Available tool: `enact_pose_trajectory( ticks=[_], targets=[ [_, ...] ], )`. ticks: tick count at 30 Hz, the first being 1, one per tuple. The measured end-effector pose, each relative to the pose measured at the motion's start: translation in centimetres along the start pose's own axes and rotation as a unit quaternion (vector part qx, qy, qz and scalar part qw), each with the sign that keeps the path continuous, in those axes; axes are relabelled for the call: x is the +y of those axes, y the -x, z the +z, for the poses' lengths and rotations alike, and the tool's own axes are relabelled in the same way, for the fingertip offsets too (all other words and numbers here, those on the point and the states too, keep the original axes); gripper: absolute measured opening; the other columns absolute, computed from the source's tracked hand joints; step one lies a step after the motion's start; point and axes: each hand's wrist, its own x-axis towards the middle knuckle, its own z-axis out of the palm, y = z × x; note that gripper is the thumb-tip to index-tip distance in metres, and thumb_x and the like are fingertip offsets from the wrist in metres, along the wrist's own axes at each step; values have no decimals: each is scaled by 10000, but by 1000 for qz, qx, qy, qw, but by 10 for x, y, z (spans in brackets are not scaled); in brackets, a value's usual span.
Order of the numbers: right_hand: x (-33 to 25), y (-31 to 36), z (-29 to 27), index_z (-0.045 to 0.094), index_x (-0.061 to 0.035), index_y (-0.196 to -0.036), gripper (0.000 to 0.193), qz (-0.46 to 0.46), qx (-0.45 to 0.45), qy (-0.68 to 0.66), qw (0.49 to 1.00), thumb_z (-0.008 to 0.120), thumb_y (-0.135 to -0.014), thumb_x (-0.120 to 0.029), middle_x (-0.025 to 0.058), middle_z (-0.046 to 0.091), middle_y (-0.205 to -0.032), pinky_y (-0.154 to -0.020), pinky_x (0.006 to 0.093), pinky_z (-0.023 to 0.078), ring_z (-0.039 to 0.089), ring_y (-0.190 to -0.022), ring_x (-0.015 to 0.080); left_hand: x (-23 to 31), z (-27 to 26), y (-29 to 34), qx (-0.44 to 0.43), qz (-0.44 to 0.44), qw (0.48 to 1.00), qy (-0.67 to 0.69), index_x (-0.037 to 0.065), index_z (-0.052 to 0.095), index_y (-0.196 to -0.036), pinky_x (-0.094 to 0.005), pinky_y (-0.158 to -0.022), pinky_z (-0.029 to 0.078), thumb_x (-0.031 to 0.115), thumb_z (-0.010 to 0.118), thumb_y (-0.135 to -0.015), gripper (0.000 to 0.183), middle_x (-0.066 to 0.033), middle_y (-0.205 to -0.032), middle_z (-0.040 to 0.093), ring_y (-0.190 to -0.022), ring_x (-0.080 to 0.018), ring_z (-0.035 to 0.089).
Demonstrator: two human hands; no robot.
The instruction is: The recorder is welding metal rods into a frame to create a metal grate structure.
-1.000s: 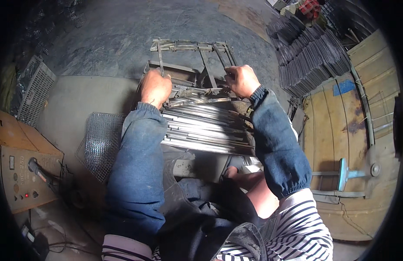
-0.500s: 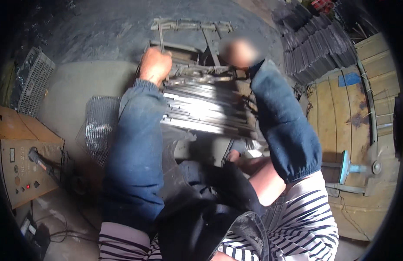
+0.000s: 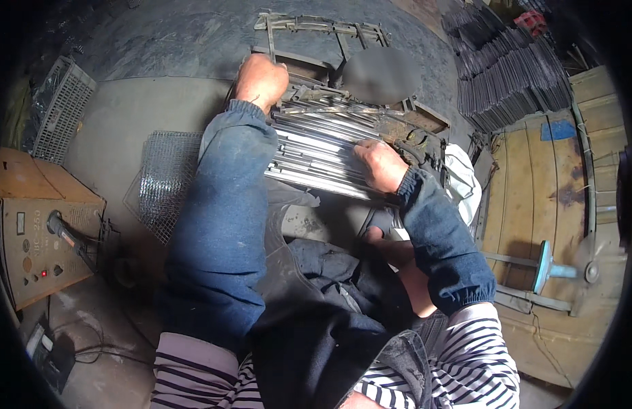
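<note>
A stack of thin, shiny metal strips (image 3: pixel 316 153) lies side by side on a dark metal fixture (image 3: pixel 357 109) in front of me. My left hand (image 3: pixel 261 80) is closed in a fist at the fixture's far left corner, beside an upright metal bar (image 3: pixel 271 39); what lies inside its fingers is hidden. Over the right part of the strips, my right hand (image 3: pixel 383 167) has its fingers and thumb pressed together on a metal strip. Blue sleeve covers (image 3: pixel 224 204) reach to both wrists.
Left of me stands an orange-topped machine box (image 3: pixel 53 245) with cables. Wire mesh sheets (image 3: pixel 167 177) lean near my left arm, and a grey plastic crate (image 3: pixel 62 109) stands beyond. Stacked dark sheets (image 3: pixel 514 75) rise at the far right, near a yellowish panel surface (image 3: pixel 527 177).
My right hand has come nearer, from the fixture's far right side down onto the metal strips. My left hand stays closed at the far left corner. The whole view has shifted slightly.
</note>
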Motion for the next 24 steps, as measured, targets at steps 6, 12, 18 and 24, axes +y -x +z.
enact_pose_trajectory(
  ticks=[6, 12, 18, 24],
  targets=[
    [-11, 9, -2, 600, 20, -1117, 440, 10, -10, -22, 1000, 662, -681, 17, 218, 584, -1096, -877, 487, 527, 604, -1040, 440, 0, -3, -2, -13, -20, 999, 40, -174, 647, -1102, -429, -846, 522, 138, 653, -861, 394, -313, -1001, 707, -966, -356, 711],
    [-7, 18, 6, 591, 44, -1087, 468, 50, -36, -33, 998, 686, -629, 21, 233, 583, -1096, -857, 493, 535, 609, -1017, 461, 3, 1, -2, -6, -3, 1000, 25, -176, 648, -1093, -421, -813, 525, 133, 648, -867, 383, -297, -972, 712, -919, -324, 716],
    [-13, 23, 4, 591, 24, -1179, 499, 55, -26, 6, 998, 704, -697, -33, 236, 595, -1206, -918, 483, 525, 612, -1084, 448, -5, 5, -6, -6, -9, 998, 63, -188, 648, -1057, -405, -751, 536, 115, 652, -866, 358, -269, -892, 717, -829, -295, 724],
    [-10, 24, -9, 665, 0, -1070, 400, 37, -8, -56, 998, 692, -672, 6, 179, 622, -1001, -804, 466, 537, 635, -956, 418, 0, 6, -7, -8, -10, 998, 60, -180, 656, -1037, -406, -754, 536, 121, 652, -873, 343, -267, -897, 716, -840, -295, 726]
  ],
)
